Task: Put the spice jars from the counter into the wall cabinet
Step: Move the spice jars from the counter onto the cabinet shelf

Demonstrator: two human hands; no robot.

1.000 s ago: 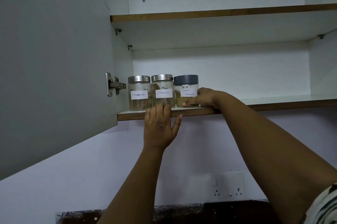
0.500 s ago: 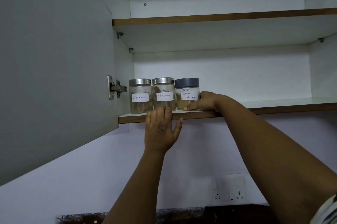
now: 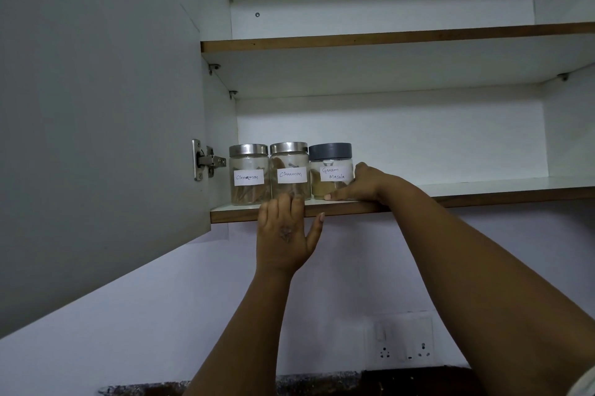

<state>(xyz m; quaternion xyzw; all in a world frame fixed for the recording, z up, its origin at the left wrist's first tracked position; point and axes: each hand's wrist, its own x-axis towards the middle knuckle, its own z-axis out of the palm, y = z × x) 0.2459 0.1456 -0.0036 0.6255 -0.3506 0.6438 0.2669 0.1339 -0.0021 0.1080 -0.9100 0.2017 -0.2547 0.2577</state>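
We see the fingers of the right hand [image 3: 360,184] curled round the lower right side of the Garam Masala jar [image 3: 331,170], the thumb lying along its base at the shelf line, so this hand holds the jar where it stands. The left hand [image 3: 283,234] is raised flat against the front edge of the lower shelf [image 3: 483,194], its fingers straight and close together, the thumb spread to the right; the fingertips reach up over the edge just in front of the middle cinnamon jar [image 3: 290,170], and we cannot tell whether they touch the glass. This hand holds nothing.

The Garam Masala jar has a dark grey lid and a white handwritten label, and stands upright on the lower shelf of the wall cabinet [image 3: 386,134]. It is the rightmost of three jars in a row, just beside the middle cinnamon jar, which in turn stands just beside the left cinnamon jar [image 3: 249,174]. Both cinnamon jars have shiny metal lids and white labels. The row sits at the left end of the shelf, near the cabinet's side wall.

Beyond that, the cabinet door [image 3: 96,105] stands open at the left, with its hinge [image 3: 206,159] near the jars. An upper shelf [image 3: 386,39] runs above. Below the cabinet, a wall socket [image 3: 402,342] sits on the pale wall, and a dark surface [image 3: 322,382] shows at the bottom edge.
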